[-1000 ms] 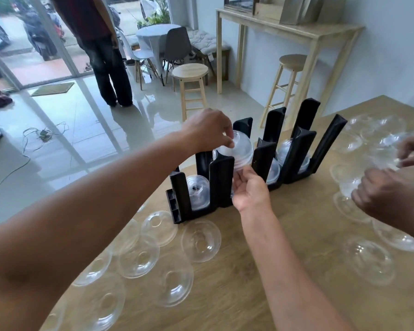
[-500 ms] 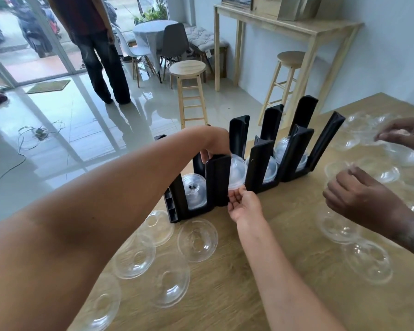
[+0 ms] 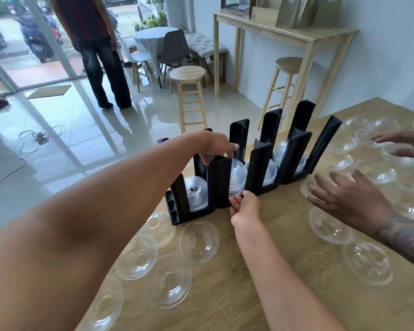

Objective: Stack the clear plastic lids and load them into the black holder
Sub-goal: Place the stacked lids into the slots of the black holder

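The black holder [image 3: 219,185] stands on the wooden table [image 3: 285,235] with several upright slots. A stack of clear dome lids [image 3: 238,175] sits in its second slot from the left. My left hand [image 3: 216,146] hovers over that slot, fingers spread and touching the top of the black divider. At the slot's front, my right hand [image 3: 244,206] pinches the stack's lower rim with its fingertips. Other lid stacks fill the first slot [image 3: 195,189], the third [image 3: 269,172] and the fourth [image 3: 286,152].
Loose clear lids [image 3: 198,237] lie in front of the holder's left end, and more lids [image 3: 368,263] cover the right side. Another person's hands [image 3: 349,199] reach over those. A person stands on the tiled floor beyond the table, near wooden stools.
The lid stack went from above the second slot down into it. My left hand followed it down and let go; my right hand dropped to the slot's front. The other person's hands shifted.
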A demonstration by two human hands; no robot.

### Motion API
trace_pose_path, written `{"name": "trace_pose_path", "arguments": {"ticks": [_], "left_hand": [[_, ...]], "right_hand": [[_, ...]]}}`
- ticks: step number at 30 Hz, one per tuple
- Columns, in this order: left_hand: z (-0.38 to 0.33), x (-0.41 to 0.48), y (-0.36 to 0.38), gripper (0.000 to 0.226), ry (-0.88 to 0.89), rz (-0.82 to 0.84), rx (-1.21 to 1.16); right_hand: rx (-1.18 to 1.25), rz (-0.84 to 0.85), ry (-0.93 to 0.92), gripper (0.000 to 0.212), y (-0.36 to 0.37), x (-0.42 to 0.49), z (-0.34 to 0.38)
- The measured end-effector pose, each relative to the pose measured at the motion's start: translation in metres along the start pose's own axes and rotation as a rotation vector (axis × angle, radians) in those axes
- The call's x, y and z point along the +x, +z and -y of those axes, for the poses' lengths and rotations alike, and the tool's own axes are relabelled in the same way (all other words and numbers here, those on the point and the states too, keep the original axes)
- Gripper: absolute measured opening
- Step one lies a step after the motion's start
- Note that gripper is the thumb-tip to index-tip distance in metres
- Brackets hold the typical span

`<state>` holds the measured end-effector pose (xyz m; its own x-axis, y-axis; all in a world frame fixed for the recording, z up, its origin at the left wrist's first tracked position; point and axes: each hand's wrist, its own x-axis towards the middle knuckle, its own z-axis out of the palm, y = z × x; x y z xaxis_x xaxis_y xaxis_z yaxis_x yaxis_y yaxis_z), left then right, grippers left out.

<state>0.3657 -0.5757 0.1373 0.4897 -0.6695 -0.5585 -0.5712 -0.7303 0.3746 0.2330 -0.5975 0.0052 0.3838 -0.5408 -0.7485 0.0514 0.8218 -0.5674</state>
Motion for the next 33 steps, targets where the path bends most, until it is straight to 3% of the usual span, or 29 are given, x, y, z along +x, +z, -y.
{"name": "trace_pose_path", "arguments": {"ticks": [4,8,16,25,29,33], "left_hand": [[0.003,-0.019,-0.003,0.056,0.053,-0.110,-0.099],[0.015,-0.058,-0.008,0.043,0.130,-0.284,-0.151],[0.079,-0.214,0.028,0.021,0.279,-0.635,-0.328],[0.212,-0.389,0.174,0.011,0.096,-0.580,-0.470],[0.264,-0.438,0.239,0.030,-0.088,-0.584,-0.456],[0.297,-0.466,0.304,0.086,-0.256,-0.524,-0.364]], "right_hand": [[-0.032,-0.012,-0.024,0.014,-0.007,-0.012,0.001],[-0.079,0.013,-0.067,0.010,-0.016,-0.035,-0.006],[-0.288,0.199,-0.258,0.023,-0.045,-0.107,-0.055],[-0.995,0.661,-0.254,0.017,-0.067,-0.193,-0.199],[-1.227,0.753,-0.195,0.019,-0.071,-0.222,-0.261],[-1.314,0.758,-0.144,0.023,-0.073,-0.240,-0.308]]}}
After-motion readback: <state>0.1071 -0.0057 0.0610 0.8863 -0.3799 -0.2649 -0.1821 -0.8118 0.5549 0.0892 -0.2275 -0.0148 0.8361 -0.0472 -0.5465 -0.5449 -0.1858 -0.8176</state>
